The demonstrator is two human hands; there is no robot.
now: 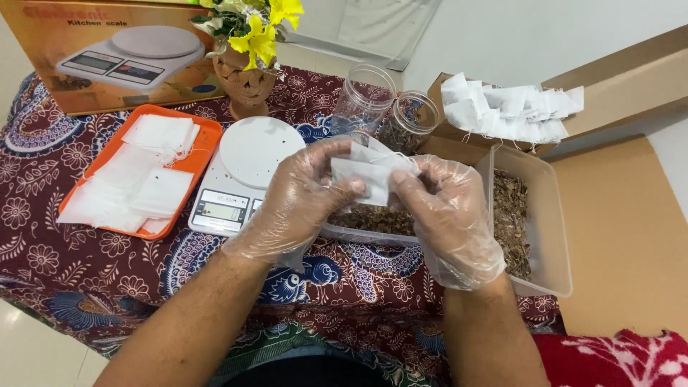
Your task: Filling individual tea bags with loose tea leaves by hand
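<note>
Patterned maroon cloth point(86, 251) covered the table where the person worked. Both hands wore thin clear gloves. The left hand point(297, 201) and right hand point(448, 215) each pinched an edge of a small white paper pouch point(369, 172), held just above a clear plastic tub point(548, 215) of dried brown herb. By the look of it, the pouch was being pulled open at its mouth; the next move would call for keeping that mouth spread while herb goes in. A white kitchen scale point(247, 172) stood just left of the hands, beside an orange tray point(204, 132) of flat pouches. More pouches lay heaped on a cardboard box point(631, 79). Whether the held pouch already had anything inside could not be told, and the hands hid part of the tub.
</note>
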